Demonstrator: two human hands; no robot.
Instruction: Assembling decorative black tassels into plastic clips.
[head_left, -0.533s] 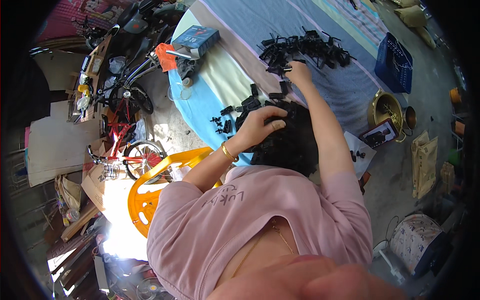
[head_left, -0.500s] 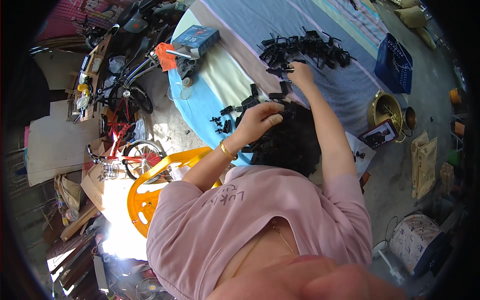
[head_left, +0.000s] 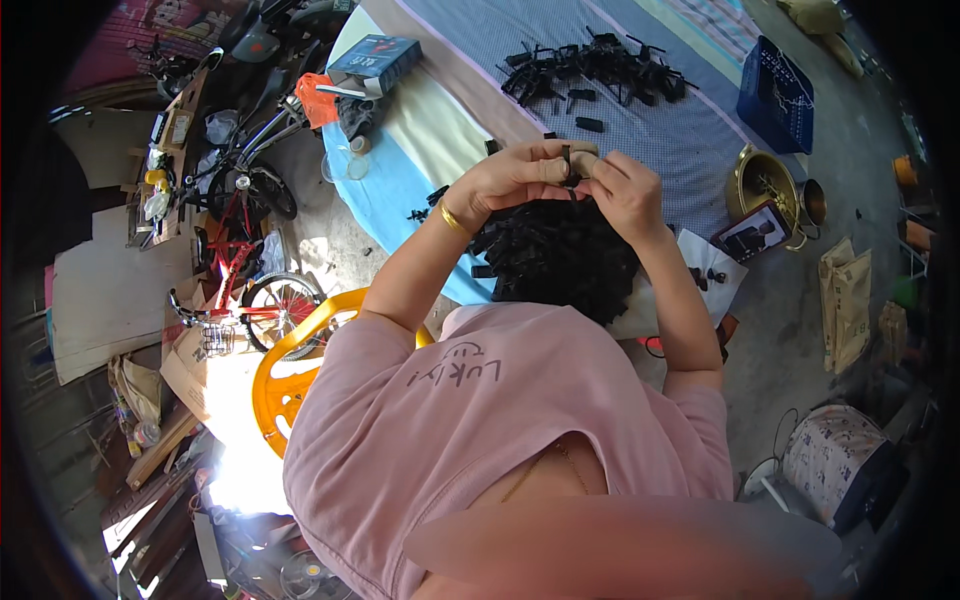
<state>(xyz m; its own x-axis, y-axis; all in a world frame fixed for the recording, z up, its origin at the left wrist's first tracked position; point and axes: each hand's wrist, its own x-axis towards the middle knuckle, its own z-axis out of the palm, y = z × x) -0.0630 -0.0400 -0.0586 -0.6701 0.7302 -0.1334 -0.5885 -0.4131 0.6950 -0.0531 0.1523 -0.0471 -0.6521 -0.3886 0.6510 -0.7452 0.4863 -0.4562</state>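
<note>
My left hand (head_left: pixel 520 175) and my right hand (head_left: pixel 625 190) meet above a heap of small black plastic parts (head_left: pixel 560 255) on the mat in front of me. Between the fingertips of both hands sits one small black part (head_left: pixel 570 170), pinched from both sides. A gold bangle circles my left wrist. Farther away on the blue checked cloth (head_left: pixel 690 140) lies a second spread of black parts (head_left: pixel 600 65), out of reach of either hand.
A blue crate (head_left: pixel 775 95) and a brass pot (head_left: pixel 765 185) stand to the right. A blue box (head_left: pixel 375 55) and an orange item sit at the cloth's far left. A small red bicycle (head_left: pixel 240 290) and a yellow plastic stool (head_left: pixel 290 370) are at my left.
My right hand came back from the far pile and my left hand rose off the near heap. Both now meet over the heap, holding one black part together.
</note>
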